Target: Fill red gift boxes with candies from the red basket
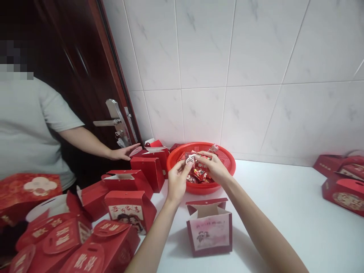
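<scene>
Over the red plastic basket [230, 170], my left hand [176, 182] pinches a small wrapped candy [190, 158] with white and dark red on it. My right hand [216, 168] meets it from the other side, its thumb and fingertips closed at the candy's right edge. Below both hands, several red-wrapped candies [201, 175] lie in the basket. A dark red gift box [210, 237] stands upright between my forearms, its top open and its pale inside showing. Pink and white print covers its front panel.
Several red gift boxes [126, 208] crowd the left side, some closed and some open. Another person's hand [122, 152] touches a box near the door handle [105, 123]. More red boxes [345, 193] lie at the far right. A tiled wall [253, 113] bounds the white table [264, 189].
</scene>
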A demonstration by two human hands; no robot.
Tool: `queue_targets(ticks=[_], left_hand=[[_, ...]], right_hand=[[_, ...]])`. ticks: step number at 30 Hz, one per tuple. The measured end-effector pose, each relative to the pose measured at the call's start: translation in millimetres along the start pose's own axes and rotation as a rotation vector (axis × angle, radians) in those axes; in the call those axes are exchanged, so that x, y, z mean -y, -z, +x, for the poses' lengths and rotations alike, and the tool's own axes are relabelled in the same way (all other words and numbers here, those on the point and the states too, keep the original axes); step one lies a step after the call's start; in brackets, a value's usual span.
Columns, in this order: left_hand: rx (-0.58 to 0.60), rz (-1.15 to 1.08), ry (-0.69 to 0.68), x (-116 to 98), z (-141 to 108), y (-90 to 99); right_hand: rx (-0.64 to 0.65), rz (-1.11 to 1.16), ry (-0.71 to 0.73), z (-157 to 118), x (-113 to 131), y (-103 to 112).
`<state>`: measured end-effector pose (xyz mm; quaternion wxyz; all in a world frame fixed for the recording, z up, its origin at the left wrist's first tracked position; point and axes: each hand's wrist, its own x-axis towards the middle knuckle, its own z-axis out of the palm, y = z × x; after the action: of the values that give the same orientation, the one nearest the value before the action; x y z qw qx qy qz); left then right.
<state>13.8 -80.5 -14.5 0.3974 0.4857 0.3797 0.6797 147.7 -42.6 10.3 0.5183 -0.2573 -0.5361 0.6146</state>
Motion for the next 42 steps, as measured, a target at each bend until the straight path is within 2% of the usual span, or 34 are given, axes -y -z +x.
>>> queue_targets(ticks=[5, 9, 14, 19, 24, 27, 31, 34, 36, 38, 40, 42], left_hand=[[-0.052, 0.055, -0.010, 11, 7, 1.8], [-0.105, 0.135, -0.051, 18, 7, 2.6], [0.006, 0.254, -0.157, 19, 3, 2.3], [0.070, 0.120, -0.049, 13, 0, 4.2], [0.074, 0.135, -0.026, 15, -2, 4.0], [0.008, 0.094, -0.038, 17, -1, 5.8], [-0.078, 0.053, -0.016, 17, 2, 11.1], [-0.051, 0.034, 0.011, 17, 2, 13.6], [-0.032, 0.022, 0.022, 18, 1, 14.4], [-0.026, 0.024, 0.027, 18, 0, 15.0], [-0.028, 0.031, 0.018, 19, 0, 15.8], [-0.027, 0.034, 0.011, 20, 0, 16.8]], right_hand=[[-0.164, -0.003, -0.009, 7, -5, 12], [-0.241, -0.011, 0.019, 10, -12, 9], [-0.213, -0.011, 0.119, 8, -23, -4], [-0.187, 0.005, 0.142, 6, -28, -10], [-0.170, -0.138, 0.190, 4, -27, -12], [-0.148, -0.272, 0.194, 10, -17, 6], [-0.208, -0.640, 0.146, 24, 2, 56], [-0.007, -0.986, -0.094, 30, 9, 85], [0.088, -1.094, -0.257, 32, 7, 93], [0.101, -1.119, -0.337, 33, 2, 93], [0.081, -1.103, -0.326, 33, -4, 90], [0.048, -1.041, -0.247, 33, -8, 90]])
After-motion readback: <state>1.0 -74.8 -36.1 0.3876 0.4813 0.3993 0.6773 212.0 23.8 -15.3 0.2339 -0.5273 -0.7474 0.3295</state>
